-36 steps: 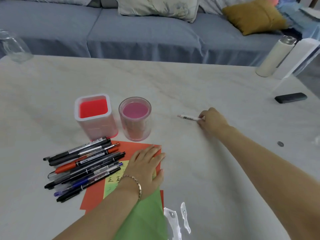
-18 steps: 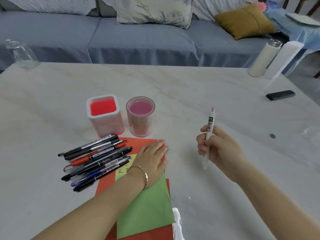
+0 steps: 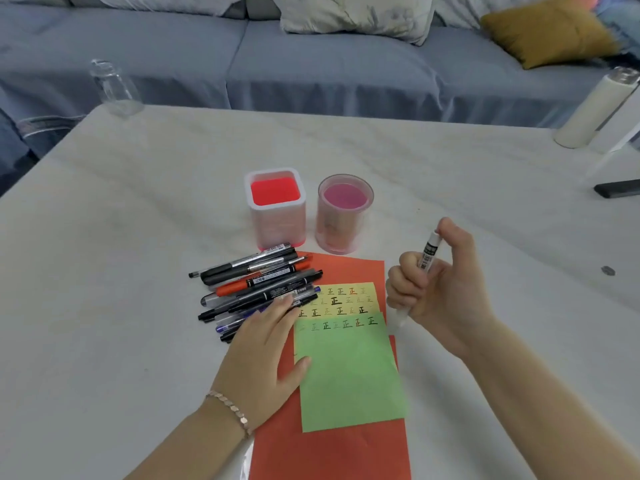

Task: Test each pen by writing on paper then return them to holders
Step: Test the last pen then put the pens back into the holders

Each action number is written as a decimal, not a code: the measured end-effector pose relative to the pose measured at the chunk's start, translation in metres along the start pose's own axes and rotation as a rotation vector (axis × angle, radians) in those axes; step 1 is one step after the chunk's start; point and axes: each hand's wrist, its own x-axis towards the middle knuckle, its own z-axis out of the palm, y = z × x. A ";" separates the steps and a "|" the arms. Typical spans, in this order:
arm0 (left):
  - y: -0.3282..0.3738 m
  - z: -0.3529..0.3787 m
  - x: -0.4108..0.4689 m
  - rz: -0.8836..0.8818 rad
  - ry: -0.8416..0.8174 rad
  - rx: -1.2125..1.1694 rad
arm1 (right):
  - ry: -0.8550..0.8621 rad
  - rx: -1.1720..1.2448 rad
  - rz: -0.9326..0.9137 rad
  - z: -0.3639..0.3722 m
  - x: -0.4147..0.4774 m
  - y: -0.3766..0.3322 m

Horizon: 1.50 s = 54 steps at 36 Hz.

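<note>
Head view: gripped white pen [image 3: 429, 254] upright in right hand [image 3: 440, 289], fingers [image 3: 403, 287] curled round the barrel, thumb up by the top end, tip pointed down just off the 3 o'clock edge of the papers. No contact with paper yet. Laid left hand [image 3: 266, 344] flat, fingers straight, across the 9 o'clock edge of the green paper [image 3: 349, 375] and onto the near ends of the pile of pens [image 3: 249, 282] at 10 o'clock. Showed rows of test marks on the yellow paper [image 3: 343, 299] and along the green sheet's top strip, both stacked on a red sheet [image 3: 332, 455]. Stood square holder [image 3: 277, 230] and round holder [image 3: 337, 230] at 12 o'clock, side by side, apparently with no pens in them. Judged testing well under way, with this pen next. Judged return to holders not begun, and the whole pile still to be put back. Further out on the bench [image 3: 104, 271]: clear glass [image 3: 114, 88] at 10 o'clock, white bottle [image 3: 588, 109] at 2 o'clock.
</note>
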 end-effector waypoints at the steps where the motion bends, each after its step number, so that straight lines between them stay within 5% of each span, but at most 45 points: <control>1: -0.001 0.001 -0.001 -0.010 -0.015 -0.001 | -0.001 0.016 -0.004 0.003 0.001 0.002; 10: -0.010 0.018 -0.005 -0.017 -0.039 0.030 | 0.025 0.197 -0.062 0.011 0.005 0.015; 17: -0.013 0.023 -0.006 0.007 0.018 0.025 | 0.260 0.315 -0.123 0.003 0.006 0.021; 23: -0.014 0.026 -0.008 0.025 0.034 0.019 | 0.294 -0.062 -0.055 -0.001 -0.001 0.039; 30: -0.012 0.027 -0.008 0.017 0.063 -0.008 | 0.317 -0.369 -0.263 0.006 -0.005 0.070; 40: -0.012 0.027 -0.005 -0.018 0.128 -0.053 | 0.303 -0.355 -0.276 0.033 0.015 0.103; 49: -0.013 0.028 -0.005 -0.044 0.116 -0.086 | 0.598 -0.561 -0.385 0.049 0.028 0.135; 54: -0.014 0.027 -0.006 -0.047 0.105 -0.082 | 0.613 -0.604 -0.419 0.047 0.032 0.141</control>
